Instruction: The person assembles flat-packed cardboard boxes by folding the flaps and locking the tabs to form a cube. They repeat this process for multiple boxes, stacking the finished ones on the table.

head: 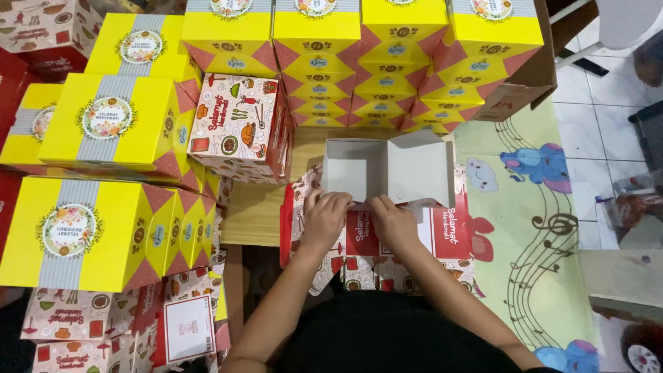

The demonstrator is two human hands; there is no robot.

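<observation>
Left hand (323, 215): ours, palm down, fingers curled and pressing on the front edge of the half-folded box (387, 169); it bears on the card and is not wrapped around it.
Right hand (392, 220): same pose, fingers bent onto the front flap, thumb tucked under; pressing, not closed into a fist.
Box position: straight ahead of us, on a stack of flat blanks (452, 231), between the 2 hands and the wall of yellow boxes (359, 62).
Box state: back and side walls stand up, inside is plain grey-white, lid panel leans open to the right.
Doing it well: we judge the front flap wants even pressure from both hands along the crease, so the corners lock square and the thin card does not buckle.
Watch: the upright walls look loose; a lopsided push could fold them inward.
Materials: thin printed paperboard, glossy outside, matte inside, sharp scored creases.
Blanks: red and white with small food drawings, lying flat and overlapping.
Finished boxes: yellow with a grey stripe and round floral label, red triangles on the sides, stacked in columns left and behind.
Patterned box (238, 128): white, closed, resting against the yellow stack.
Surface: pale wooden bench (252, 214) under the blanks.
Floor mat (532, 228): green, soft-looking, with elephants and music notes.
</observation>
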